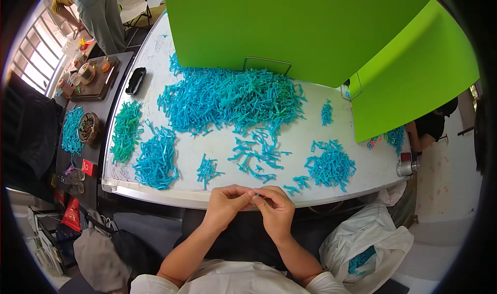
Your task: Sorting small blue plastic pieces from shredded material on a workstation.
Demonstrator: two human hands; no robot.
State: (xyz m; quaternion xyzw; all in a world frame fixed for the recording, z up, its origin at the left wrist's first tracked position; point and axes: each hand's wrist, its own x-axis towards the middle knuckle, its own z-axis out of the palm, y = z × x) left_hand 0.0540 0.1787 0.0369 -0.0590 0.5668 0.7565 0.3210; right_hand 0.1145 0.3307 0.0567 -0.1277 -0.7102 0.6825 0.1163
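Nearly closed, the left hand (225,207) and right hand (276,212) pinched a small teal plastic piece (257,195) (mostly hidden) at the near edge of the bench (370,165); it was probably light, fairly stiff, and best gripped by its ends

no lettering can be read anywhere.
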